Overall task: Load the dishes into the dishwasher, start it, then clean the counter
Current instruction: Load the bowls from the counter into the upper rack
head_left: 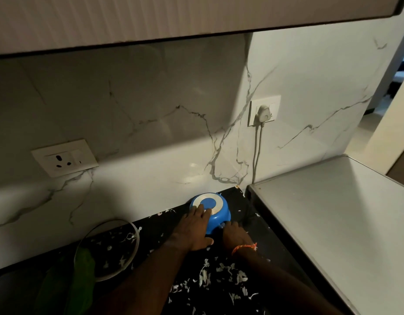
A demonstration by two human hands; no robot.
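Observation:
A blue pot (215, 214) lies upside down on the black speckled counter (260, 226), close to the marble back wall, its round silver-and-blue base facing up. My left hand (193, 228) lies flat over its left side, fingers reaching onto the base. My right hand (235, 234), with an orange thread on the wrist, grips the pot's near right edge at a small handle. A round glass lid (126, 242) with a metal rim lies flat on the counter to the left.
White scraps (226, 271) are strewn over the counter in front of me. A grey appliance top (344, 212) adjoins the counter on the right, its cord plugged into a wall socket (263, 111). Something green (80, 276) lies at the lower left. A cabinet overhangs above.

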